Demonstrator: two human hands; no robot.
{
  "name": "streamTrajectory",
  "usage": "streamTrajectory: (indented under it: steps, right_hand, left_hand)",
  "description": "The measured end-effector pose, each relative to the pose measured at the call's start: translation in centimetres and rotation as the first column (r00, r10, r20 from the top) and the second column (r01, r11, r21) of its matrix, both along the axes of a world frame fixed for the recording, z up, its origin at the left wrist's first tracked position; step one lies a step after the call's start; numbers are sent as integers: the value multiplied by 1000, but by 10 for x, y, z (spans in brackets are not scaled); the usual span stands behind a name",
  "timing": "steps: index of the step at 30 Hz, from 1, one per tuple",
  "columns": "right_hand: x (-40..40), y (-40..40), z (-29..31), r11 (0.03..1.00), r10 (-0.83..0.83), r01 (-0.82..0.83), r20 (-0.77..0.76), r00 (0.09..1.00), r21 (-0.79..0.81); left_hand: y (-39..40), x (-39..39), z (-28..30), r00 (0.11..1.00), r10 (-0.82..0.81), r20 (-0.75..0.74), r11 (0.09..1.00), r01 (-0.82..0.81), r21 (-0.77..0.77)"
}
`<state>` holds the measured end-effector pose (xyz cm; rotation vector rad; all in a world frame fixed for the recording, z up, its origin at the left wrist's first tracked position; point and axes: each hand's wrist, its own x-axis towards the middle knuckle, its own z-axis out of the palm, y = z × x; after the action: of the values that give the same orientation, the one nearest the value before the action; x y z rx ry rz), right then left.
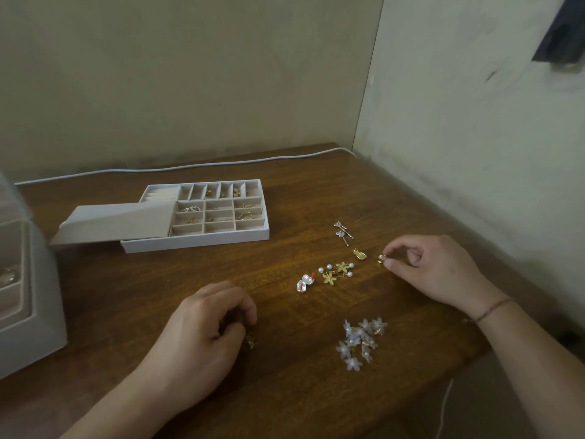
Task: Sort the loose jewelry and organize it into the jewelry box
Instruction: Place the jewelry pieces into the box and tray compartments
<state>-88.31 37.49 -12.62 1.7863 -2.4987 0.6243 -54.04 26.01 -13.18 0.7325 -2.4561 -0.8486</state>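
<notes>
A pale grey jewelry tray [196, 240] with many small compartments lies on the wooden table [285, 191]; several compartments hold small gold and pearl pieces. Its flat lid [114, 224] lies across the tray's left part. Loose pieces lie to the right: two silver pins [343, 233], a gold earring [360, 255], gold flower earrings with pearls [336, 272], a silvery pair [304, 282] and white flower earrings [361, 342]. My right hand [433, 270] pinches a small gold and pink piece [381, 258] at the tabletop. My left hand [205, 331] curls around a small gold piece [250, 341].
A larger grey jewelry box [31, 296] stands at the left edge. A white cable [196, 166] runs along the back of the table by the wall. A wall closes the right side. The table's front right edge drops off near my right forearm.
</notes>
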Motion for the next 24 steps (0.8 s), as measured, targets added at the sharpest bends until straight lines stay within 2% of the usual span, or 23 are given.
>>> streamTrajectory:
  steps: [11,15,19,24]
  right_hand:
    - [17,-26,11,985,166,-168,50,985,29]
    - [33,-59,34,985,169,-162,128,977,-62]
    - [75,-129,66,957,266,-272,65,962,104]
    - [135,-231,87,901,402,-389,-28,915,193]
  left_hand:
    - [0,-1,4,1000,7,11,1000,-7,19]
    - [1,-3,9,999,-17,36,1000,16,19]
    - [0,-4,14,998,-15,63,1000,15,6]
    - [-4,-5,13,997,-10,79,1000,11,-8]
